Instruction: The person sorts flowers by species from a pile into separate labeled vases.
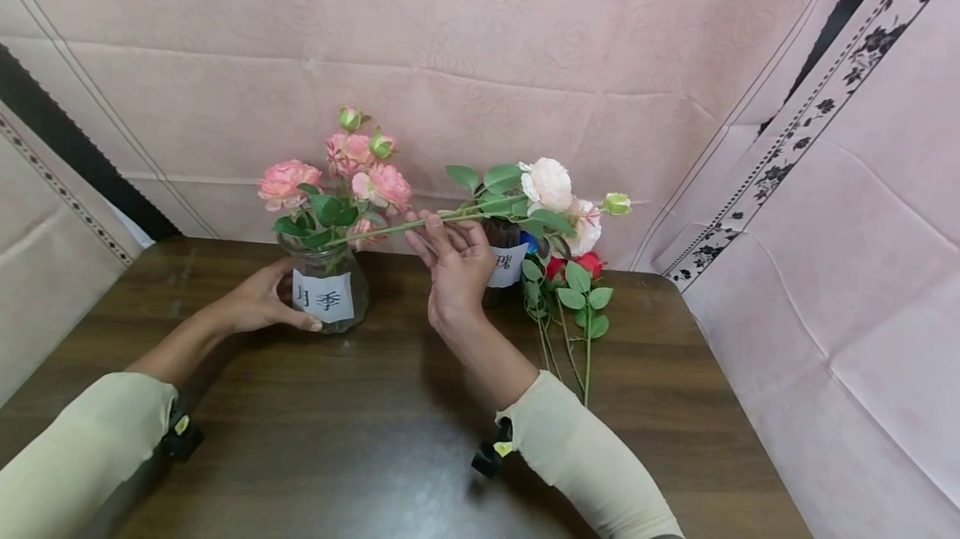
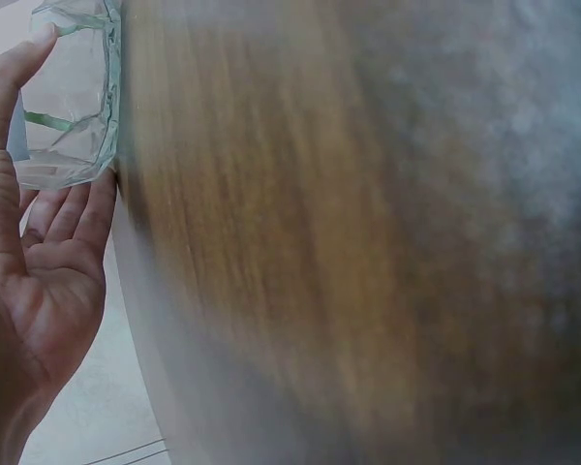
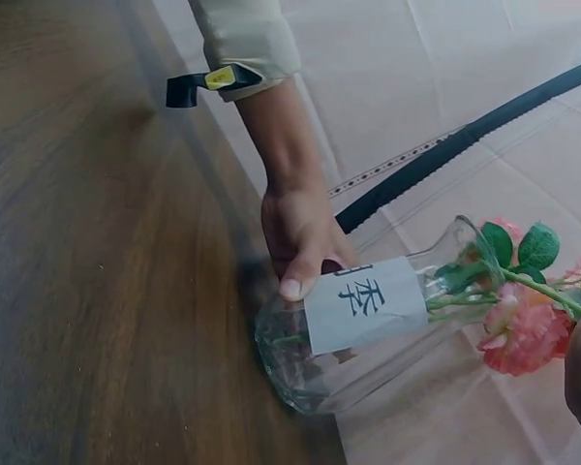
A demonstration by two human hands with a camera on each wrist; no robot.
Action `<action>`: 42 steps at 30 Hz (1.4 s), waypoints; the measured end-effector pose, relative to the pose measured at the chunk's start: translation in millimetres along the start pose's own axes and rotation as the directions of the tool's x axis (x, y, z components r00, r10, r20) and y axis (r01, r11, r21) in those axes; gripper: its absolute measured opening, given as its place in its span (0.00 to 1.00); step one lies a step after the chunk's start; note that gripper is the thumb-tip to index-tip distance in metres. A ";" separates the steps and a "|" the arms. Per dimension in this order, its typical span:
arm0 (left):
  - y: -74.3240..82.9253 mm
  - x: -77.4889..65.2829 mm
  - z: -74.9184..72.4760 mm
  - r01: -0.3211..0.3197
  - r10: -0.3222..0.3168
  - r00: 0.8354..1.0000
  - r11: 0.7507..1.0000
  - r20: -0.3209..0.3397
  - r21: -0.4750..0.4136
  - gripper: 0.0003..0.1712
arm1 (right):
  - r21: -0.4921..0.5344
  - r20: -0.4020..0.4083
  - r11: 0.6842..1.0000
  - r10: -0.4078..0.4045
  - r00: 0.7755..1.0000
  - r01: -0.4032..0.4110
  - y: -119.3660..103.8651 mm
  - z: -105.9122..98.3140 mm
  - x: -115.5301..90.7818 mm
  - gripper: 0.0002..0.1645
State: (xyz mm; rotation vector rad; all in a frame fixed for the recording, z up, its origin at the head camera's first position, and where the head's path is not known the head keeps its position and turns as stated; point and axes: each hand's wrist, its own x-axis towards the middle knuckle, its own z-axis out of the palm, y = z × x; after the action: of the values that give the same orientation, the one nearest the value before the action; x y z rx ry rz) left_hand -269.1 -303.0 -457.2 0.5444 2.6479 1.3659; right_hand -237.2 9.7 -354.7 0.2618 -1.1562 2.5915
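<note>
My left hand [image 1: 258, 301] grips the lower part of a clear glass vase [image 1: 360, 293], its thumb across the front below a white label with Chinese characters. Several pink flowers [image 1: 288, 183] with green leaves stand in this vase. With its fingertips, my right hand [image 1: 461, 272] pinches the stem of a pale pink-white flower [image 1: 547, 183]. That flower lies nearly level, blooms to the right, its stem end at the vase's mouth. In the left wrist view, the palm [image 2: 53, 300] is beside the glass base [image 2: 73, 174]. The right wrist view shows the stem [image 3: 542, 288] near the vase's neck.
Behind my right hand stands a darker labelled vase [image 1: 504, 266], partly hidden, with something blue [image 1: 530, 242] beside it. Red flowers [image 1: 591, 264] with long green stems lie on the brown wooden table [image 1: 337, 439] at right. Pale patterned cloth [image 1: 450, 22] hangs behind the table.
</note>
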 end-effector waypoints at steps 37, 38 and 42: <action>-1.1 -0.2 -0.9 -0.023 0.023 0.999 0.999 0.025 -0.024 0.58 | -0.669 0.375 0.705 0.047 0.926 0.235 55.0 23.3 -32.2 0.17; -1.3 -0.3 -1.0 -0.022 0.023 0.999 0.999 0.025 -0.024 0.58 | -0.667 0.387 0.704 0.046 0.921 0.245 55.9 20.6 -33.5 0.19; -2.5 0.1 -0.8 -0.021 0.021 1.000 1.000 0.021 -0.017 0.58 | -0.653 0.411 0.699 0.003 0.912 0.292 59.3 10.2 -37.4 0.21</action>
State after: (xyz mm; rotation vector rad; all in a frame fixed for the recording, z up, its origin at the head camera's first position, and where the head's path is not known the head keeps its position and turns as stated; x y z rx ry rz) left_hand -270.1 -304.9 -458.8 0.5832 2.6186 1.3788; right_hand -221.3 -42.7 -399.7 0.6673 -2.0692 1.7970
